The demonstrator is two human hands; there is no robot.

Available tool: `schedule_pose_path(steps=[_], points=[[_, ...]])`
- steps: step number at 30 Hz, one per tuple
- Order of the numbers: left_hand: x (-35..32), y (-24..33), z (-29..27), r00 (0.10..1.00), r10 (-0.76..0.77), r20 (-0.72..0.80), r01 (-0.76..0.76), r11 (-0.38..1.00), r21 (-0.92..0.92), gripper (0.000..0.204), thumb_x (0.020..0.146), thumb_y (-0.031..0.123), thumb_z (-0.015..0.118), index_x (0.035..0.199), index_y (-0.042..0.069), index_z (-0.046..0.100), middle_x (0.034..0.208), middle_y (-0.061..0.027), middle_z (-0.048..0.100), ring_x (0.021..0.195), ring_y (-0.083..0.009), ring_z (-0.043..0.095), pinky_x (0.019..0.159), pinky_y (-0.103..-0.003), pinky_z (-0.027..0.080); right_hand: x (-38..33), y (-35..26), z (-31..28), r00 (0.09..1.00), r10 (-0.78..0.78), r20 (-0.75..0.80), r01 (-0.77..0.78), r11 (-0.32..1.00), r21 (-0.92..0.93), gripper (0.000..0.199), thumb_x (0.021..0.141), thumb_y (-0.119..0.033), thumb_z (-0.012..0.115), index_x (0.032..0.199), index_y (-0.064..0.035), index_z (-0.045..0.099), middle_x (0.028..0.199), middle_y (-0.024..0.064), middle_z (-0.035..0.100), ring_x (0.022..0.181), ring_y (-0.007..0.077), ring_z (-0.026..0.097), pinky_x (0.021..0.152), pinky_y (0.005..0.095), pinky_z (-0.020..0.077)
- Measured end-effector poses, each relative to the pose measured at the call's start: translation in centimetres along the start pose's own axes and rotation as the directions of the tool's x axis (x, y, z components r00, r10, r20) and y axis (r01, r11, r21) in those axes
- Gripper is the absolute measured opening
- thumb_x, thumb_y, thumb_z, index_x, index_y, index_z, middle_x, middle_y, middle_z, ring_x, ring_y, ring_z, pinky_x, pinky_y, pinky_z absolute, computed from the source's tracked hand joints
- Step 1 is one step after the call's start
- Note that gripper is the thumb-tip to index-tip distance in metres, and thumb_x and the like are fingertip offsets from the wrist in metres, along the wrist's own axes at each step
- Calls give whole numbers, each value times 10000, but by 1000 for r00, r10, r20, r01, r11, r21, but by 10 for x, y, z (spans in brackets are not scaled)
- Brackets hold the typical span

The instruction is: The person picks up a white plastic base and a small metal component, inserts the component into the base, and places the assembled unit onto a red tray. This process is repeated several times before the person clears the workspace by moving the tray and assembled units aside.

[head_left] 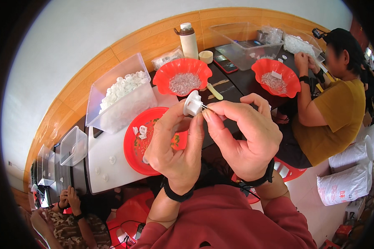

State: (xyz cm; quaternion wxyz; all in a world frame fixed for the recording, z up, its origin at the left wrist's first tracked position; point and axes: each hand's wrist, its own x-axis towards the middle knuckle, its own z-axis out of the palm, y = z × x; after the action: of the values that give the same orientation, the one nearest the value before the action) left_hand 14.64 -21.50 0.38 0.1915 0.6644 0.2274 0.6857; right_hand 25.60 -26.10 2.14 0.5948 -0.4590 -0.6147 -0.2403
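In front of me, my left hand pinches a white plastic part with a round flange and a blocky, stepped back. My right hand has thumb and forefinger pressed together on a thin shiny piece that meets the back of the part. Its exact kind is too small to tell. Beneath my left hand, a red tray with a printed pattern holds several small white pieces. Beyond my hands, a red scalloped bowl contains many small clear pieces.
A clear bin of white parts stands left, near an open clear box. Further back are a bottle, a tape roll, a pale-green handled tool and a phone. Co-workers sit right and lower left.
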Motion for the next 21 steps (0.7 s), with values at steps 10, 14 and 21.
schedule_pose_path(steps=[10,14,21], points=[[-6,-8,5,992,102,-67,-94,989,114,311,710,-67,729,1000,-27,624,870,-102,682,715,-168,678,658,-252,535,-4,-4,5,978,201,50,-205,973,103,150,736,-62,735,856,-71,646,733,-1,658,585,123,586,671,297,401],[-4,-16,-1,993,77,-88,-68,992,102,311,706,-58,735,996,-24,627,863,-96,681,716,-168,676,654,-257,535,-4,-3,11,987,153,45,-157,981,109,141,738,-57,732,852,-71,649,730,2,656,572,132,574,660,293,399],[-5,-23,-6,990,99,-100,-82,983,165,307,689,-46,746,972,-22,631,841,-90,677,692,-164,667,631,-256,528,-5,-7,15,948,295,117,-314,928,199,119,748,-68,723,850,-69,663,723,19,668,566,128,589,656,272,393]])
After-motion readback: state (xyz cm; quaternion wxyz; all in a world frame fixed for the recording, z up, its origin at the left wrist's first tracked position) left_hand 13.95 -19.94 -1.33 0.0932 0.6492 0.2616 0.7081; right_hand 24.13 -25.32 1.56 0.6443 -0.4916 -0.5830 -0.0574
